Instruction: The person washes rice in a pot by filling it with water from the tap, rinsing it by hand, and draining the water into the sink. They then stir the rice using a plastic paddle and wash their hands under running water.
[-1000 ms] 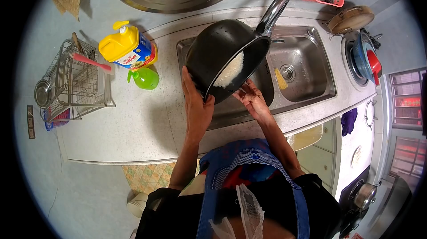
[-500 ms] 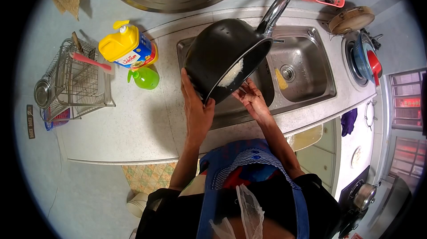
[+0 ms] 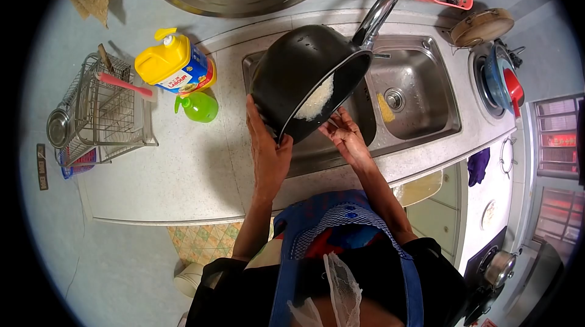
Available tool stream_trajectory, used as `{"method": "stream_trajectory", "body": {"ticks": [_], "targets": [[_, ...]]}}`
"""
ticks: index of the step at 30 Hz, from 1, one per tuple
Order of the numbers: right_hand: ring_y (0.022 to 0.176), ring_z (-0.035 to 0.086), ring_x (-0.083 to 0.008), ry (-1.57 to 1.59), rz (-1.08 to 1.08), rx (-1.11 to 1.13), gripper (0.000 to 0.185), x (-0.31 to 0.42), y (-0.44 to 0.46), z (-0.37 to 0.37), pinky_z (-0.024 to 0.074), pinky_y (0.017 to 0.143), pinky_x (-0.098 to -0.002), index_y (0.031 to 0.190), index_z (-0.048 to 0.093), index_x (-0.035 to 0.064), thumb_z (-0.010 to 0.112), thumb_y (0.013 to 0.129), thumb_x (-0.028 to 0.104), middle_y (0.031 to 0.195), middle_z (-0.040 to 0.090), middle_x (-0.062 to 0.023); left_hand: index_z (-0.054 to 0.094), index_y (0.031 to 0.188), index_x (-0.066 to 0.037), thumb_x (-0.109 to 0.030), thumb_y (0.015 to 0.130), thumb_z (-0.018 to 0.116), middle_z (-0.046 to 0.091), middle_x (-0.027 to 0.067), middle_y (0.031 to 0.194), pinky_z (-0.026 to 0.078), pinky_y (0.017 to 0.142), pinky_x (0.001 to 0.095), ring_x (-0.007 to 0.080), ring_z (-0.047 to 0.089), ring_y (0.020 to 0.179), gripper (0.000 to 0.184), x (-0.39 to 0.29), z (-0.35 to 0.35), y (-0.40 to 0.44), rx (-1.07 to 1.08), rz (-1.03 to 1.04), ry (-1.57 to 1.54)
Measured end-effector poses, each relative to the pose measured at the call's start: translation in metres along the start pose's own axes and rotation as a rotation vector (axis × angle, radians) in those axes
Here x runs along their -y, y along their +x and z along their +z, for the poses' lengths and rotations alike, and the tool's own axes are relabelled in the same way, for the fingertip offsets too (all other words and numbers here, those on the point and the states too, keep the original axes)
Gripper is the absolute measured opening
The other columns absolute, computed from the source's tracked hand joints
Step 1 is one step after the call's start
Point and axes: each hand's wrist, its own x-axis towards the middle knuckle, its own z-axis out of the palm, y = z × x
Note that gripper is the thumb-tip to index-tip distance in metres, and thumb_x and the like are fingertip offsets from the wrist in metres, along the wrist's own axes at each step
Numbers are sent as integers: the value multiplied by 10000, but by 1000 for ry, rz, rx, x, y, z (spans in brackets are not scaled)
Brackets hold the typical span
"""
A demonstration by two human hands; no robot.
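Observation:
A black pot is held tilted over the left basin of the steel sink, its opening facing down to the right. White rice lies inside, against the lower wall. My left hand grips the pot's near left side, thumb at the rim. My right hand is at the lower rim with fingers apart and bent, palm up; whether the fingertips touch the pot is hard to tell. The chrome faucet rises behind the pot.
Left of the sink stand a yellow detergent jug, a green pump bottle and a wire rack. A yellow sponge lies in the right basin. Bowls are stacked at the right.
The pot has rocked slightly, its opening first turning further down, then back up, so that more rice shows again. My left hand has shifted a little with it.

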Motion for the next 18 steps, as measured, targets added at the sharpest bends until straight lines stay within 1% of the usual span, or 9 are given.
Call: {"method": "stream_trajectory", "body": {"ticks": [7, 9, 16, 18], "targets": [[965, 467, -202, 13, 3, 6, 748, -3, 2, -3, 393, 922, -352, 1331, 121, 23, 351, 641, -151, 1149, 376, -100, 19, 1356, -125, 78, 721, 475, 147, 201, 1351, 417, 841, 315, 334, 337, 1162, 807, -2, -1, 0, -4, 15, 33], [947, 471, -192, 42, 0, 0, 744, -5, 2, -6, 397, 920, -359, 1331, 134, 33, 361, 646, -148, 1134, 386, -86, 21, 1343, -68, 84, 661, 532, 151, 240, 1335, 262, 980, 431, 401, 194, 1236, 866, -7, -1, 0, 4, -38, 3], [938, 480, -185, 77, -5, 21, 749, -11, 4, -12, 394, 921, -370, 1331, 168, 68, 372, 642, -148, 1116, 403, -69, 22, 1344, -71, 92, 659, 528, 153, 239, 1336, 266, 979, 431, 403, 192, 1236, 867, -8, -1, -1, 0, -32, 42], [988, 473, -185, 63, 1, 14, 740, -8, 3, -6, 385, 927, -352, 1326, 189, 67, 373, 642, -149, 1127, 414, -70, 16, 1344, -72, 100, 649, 516, 162, 240, 1335, 267, 977, 419, 396, 192, 1240, 874, -7, -1, 0, -1, -26, 56]]}}
